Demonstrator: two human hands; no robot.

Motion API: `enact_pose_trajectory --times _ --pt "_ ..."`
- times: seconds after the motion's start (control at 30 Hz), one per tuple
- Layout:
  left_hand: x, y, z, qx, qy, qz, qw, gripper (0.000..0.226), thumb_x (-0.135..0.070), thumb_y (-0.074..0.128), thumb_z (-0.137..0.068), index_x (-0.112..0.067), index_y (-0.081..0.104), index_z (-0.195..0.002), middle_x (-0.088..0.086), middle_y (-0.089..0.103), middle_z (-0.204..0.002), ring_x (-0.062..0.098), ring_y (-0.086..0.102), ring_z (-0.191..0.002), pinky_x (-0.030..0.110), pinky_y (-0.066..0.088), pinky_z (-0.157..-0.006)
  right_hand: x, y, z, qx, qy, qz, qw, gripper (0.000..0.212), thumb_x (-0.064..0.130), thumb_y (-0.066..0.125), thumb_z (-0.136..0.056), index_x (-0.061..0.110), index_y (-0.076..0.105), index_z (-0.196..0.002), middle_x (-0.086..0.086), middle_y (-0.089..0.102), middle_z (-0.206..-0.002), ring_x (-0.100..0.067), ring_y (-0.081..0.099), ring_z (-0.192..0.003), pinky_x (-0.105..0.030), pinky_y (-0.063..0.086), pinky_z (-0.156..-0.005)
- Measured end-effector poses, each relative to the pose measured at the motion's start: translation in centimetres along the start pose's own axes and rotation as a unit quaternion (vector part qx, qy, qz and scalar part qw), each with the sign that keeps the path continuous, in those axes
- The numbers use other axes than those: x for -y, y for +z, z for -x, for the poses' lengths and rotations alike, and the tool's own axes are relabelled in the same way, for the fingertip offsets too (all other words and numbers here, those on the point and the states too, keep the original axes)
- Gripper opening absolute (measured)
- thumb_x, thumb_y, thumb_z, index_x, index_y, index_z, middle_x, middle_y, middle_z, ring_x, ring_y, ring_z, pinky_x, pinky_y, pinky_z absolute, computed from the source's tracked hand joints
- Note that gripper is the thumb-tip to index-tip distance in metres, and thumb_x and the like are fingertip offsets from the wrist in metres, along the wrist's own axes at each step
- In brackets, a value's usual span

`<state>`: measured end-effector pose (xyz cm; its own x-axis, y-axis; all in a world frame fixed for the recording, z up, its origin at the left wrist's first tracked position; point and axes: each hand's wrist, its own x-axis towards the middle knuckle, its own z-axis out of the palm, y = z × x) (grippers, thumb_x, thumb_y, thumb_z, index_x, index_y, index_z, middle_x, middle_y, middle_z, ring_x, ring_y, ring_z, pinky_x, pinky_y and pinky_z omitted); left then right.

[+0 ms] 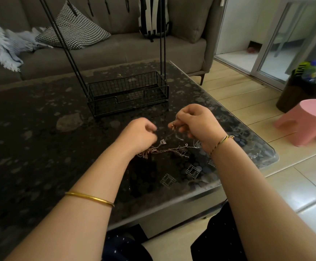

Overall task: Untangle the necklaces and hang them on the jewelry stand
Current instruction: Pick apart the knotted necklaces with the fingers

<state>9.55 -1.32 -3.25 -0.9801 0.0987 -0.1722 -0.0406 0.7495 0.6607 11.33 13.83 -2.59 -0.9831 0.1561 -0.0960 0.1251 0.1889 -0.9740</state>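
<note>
Item 1: right hand (194, 123). Raised above the table (40, 129), fingers curled, thumb and fingertips pinching a small clasp or pendant at one end of a chain. A braided cord bracelet (221, 141) is on its wrist.

Item 2: left hand (140, 134). Just beside the right hand, fingers curled inward and motion-blurred; whether it grips a strand cannot be told. A gold bangle (89, 198) sits on its forearm.

Item 3: necklaces (161, 149). Thin tangled chains, heaped on the table under the left wrist. One strand rises to the right hand's pinch and others trail toward the right wrist.

Item 4: jewelry stand (106, 105). Black wire basket base with upright rods, on the table beyond both hands, apart from them.

Item 5: pink stool (309, 121). On the floor, well out past the right hand.
</note>
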Motion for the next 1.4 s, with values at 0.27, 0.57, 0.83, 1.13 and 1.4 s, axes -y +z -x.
enact_pose_trajectory --times 0.27,0.57,0.83,1.13,1.4 --pt "-1.3 0.3 0.9 0.077 0.021 0.221 0.972 0.015 -0.012 0.069 -0.086 -0.025 0.063 -0.091 0.002 0.074 -0.095 0.014 0.069 -0.093 0.029 0.046 -0.081 0.2 0.3 0.3 -0.001 -0.081 0.027 0.996 0.017 0.012 0.06 -0.089 0.015 0.064 -0.073 0.0 0.063 -0.068 -0.006 0.052 -0.057 -0.014 0.039 -0.047" --pt "-1.1 -0.2 1.1 -0.001 0.041 0.151 0.988 0.013 -0.014 0.067 -0.088 -0.024 0.065 -0.08 -0.001 0.071 -0.081 0.012 0.067 -0.081 0.027 0.047 -0.074 0.6 0.4 0.5 -0.027 -0.069 0.022 0.997 0.014 0.013 0.054 -0.094 0.011 0.061 -0.082 0.001 0.068 -0.074 -0.005 0.053 -0.054 -0.01 0.038 -0.043" --pt "-1.8 -0.3 1.1 -0.023 0.032 0.179 0.983 0.008 -0.019 0.061 -0.09 -0.019 0.068 -0.086 -0.003 0.066 -0.094 0.011 0.06 -0.094 0.032 0.05 -0.085 0.4 0.4 0.4 -0.033 -0.055 0.058 0.996 0.014 0.013 0.051 -0.093 0.016 0.058 -0.081 0.004 0.067 -0.073 -0.005 0.052 -0.055 -0.009 0.036 -0.041" --pt "-1.6 -0.2 0.6 -0.026 -0.013 0.286 0.958 0.01 -0.017 0.056 -0.094 -0.02 0.064 -0.089 0.005 0.07 -0.101 0.019 0.066 -0.099 0.034 0.053 -0.083 0.4 0.7 0.5 0.015 -0.088 0.07 0.994 0.01 0.011 0.055 -0.093 0.013 0.06 -0.084 -0.001 0.065 -0.072 -0.006 0.051 -0.054 -0.008 0.035 -0.042" --pt "-1.8 -0.1 0.6 -0.046 -0.019 0.3 0.953 0.01 -0.018 0.054 -0.095 -0.02 0.063 -0.091 0.004 0.07 -0.088 0.014 0.066 -0.081 0.026 0.048 -0.069 0.5 0.8 0.5 0.008 -0.108 0.071 0.992 0.009 0.011 0.058 -0.091 0.007 0.066 -0.089 -0.003 0.061 -0.072 -0.002 0.049 -0.055 -0.007 0.036 -0.045"
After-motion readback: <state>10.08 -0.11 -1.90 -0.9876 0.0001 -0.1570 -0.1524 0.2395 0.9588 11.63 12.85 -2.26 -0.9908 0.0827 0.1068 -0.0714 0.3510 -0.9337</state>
